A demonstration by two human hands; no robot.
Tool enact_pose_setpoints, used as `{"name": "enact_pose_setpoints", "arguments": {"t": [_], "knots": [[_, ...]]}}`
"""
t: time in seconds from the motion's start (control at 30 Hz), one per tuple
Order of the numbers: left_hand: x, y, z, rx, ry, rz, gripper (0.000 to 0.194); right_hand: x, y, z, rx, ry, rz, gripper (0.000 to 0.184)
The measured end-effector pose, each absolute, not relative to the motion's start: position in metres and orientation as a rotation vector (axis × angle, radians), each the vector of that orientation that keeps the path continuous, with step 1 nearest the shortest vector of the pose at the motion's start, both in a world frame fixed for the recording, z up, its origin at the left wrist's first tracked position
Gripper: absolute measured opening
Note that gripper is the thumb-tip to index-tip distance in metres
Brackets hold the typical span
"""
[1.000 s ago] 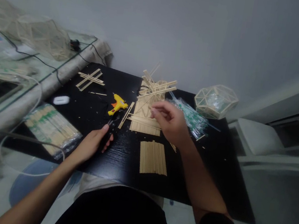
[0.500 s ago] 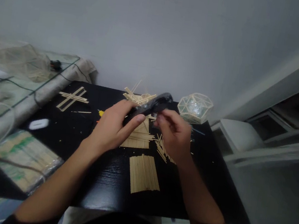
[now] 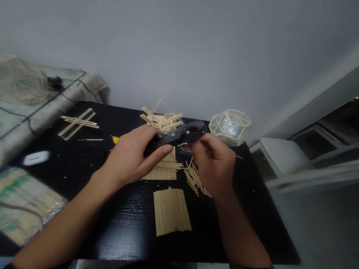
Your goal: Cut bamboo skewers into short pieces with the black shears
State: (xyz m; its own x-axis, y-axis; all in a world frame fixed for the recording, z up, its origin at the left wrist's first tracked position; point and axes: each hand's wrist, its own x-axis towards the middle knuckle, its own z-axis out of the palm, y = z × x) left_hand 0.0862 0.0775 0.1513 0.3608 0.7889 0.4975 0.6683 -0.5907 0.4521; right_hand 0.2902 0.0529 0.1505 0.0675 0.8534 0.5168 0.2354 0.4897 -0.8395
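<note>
My left hand [image 3: 132, 157] is wrapped round the handles of a black cutter [image 3: 179, 135], held up above the black table [image 3: 113, 227]. My right hand [image 3: 213, 166] is pinched close to the cutter's tip; what its fingers hold is too small to make out. Below the hands lie a flat mat of glued sticks [image 3: 163, 170], a loose heap of short sticks [image 3: 194, 181] and a neat row of cut sticks [image 3: 171, 211]. A tangled stick assembly [image 3: 161, 121] stands behind the cutter.
A geodesic stick ball [image 3: 230, 126] sits at the back right. A stick cross [image 3: 77, 122], a white oval object [image 3: 36, 158] and a bag of sticks [image 3: 13, 200] lie to the left. The yellow glue gun [image 3: 115, 139] peeks out behind my left hand.
My left hand picked the black cutter up off the table and raised it. My right hand came in to its tip. The camera tilted, so the table sits lower in view.
</note>
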Motion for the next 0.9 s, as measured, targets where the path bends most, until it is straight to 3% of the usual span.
{"name": "enact_pose_setpoints", "arguments": {"t": [0.9], "knots": [[0.0892,0.0749,0.1478,2.530,1.328,0.999,0.045,0.2908,0.0512,0.1545,-1.015,-1.500,0.597,0.015]]}}
